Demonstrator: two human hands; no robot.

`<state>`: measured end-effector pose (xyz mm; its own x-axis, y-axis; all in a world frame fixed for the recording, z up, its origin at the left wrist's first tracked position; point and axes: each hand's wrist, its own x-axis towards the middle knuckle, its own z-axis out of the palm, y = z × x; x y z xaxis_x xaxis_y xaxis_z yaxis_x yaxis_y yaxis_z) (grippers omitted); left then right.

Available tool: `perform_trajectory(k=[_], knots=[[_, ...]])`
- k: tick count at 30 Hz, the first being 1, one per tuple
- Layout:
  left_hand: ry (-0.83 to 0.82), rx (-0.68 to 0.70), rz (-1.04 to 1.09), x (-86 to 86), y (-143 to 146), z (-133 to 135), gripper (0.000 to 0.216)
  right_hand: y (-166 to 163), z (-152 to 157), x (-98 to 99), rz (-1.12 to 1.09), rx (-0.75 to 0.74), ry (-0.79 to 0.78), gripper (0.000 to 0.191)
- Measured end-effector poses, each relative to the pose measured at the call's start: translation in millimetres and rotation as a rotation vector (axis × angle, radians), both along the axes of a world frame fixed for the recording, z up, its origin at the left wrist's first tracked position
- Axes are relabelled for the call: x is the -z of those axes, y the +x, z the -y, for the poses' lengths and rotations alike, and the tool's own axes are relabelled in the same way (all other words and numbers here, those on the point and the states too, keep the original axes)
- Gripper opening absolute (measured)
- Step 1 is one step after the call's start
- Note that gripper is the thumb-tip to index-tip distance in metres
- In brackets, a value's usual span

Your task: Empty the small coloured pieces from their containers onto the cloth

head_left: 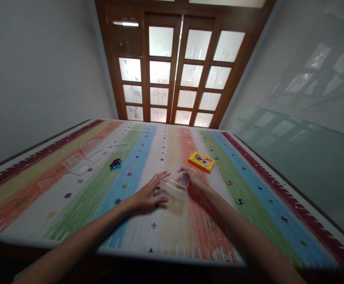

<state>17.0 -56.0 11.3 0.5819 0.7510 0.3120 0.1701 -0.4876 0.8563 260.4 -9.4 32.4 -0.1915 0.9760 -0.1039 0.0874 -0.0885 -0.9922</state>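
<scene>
Both hands were at a clear box (174,187) mid-worktop, left hand (148,194) with fingers spread flat beside it, right hand (193,177) pinching its far end; one-ended grip, so box could've tipped or skidded on the cloth (71,205).

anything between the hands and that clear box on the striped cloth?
Nothing visible. The left hand and right hand already flank the clear box with fingers at its sides. The yellow card box lies beyond the right hand, apart from it.
</scene>
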Motion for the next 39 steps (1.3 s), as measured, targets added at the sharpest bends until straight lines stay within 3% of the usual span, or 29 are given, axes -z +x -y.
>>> perform_trajectory(k=[3, 6, 8, 12, 17, 23, 30, 39], knots=[[-0.062, 0.053, 0.01, -10.9, 3, 8, 0.065, -7, -2, -0.2, 0.02, 0.061, 0.022, 0.039], [-0.156, 0.073, 0.072, -15.7, 10, 12, 0.066, -12, 0, -3.9, 0.059, 0.042, 0.066, 0.039], [-0.22, 0.036, 0.104, -16.0, 13, 12, 0.064, -12, 2, -8.0, 0.108, 0.002, 0.136, 0.043], [-0.194, -0.037, 0.076, -11.7, 13, 9, 0.047, -12, 4, -13.7, 0.149, -0.03, 0.318, 0.052], [-0.371, -0.028, 0.101, -2.1, 11, 9, 0.072, -19, 0, -8.6, 0.081, 0.016, 0.294, 0.05], [-0.287, -0.11, 0.14, -0.5, 5, 4, 0.083, -33, -7, -1.8, -0.002, 0.088, 0.102, 0.046], [-0.171, -0.277, 0.12, -3.0, -21, 5, 0.084, -33, -4, -0.4, 0.002, -0.058, -0.045, 0.025], [0.047, -0.341, -0.038, -8.3, -33, 6, 0.079, -45, -7, -6.7, 0.204, -0.06, 0.046, 0.02]])
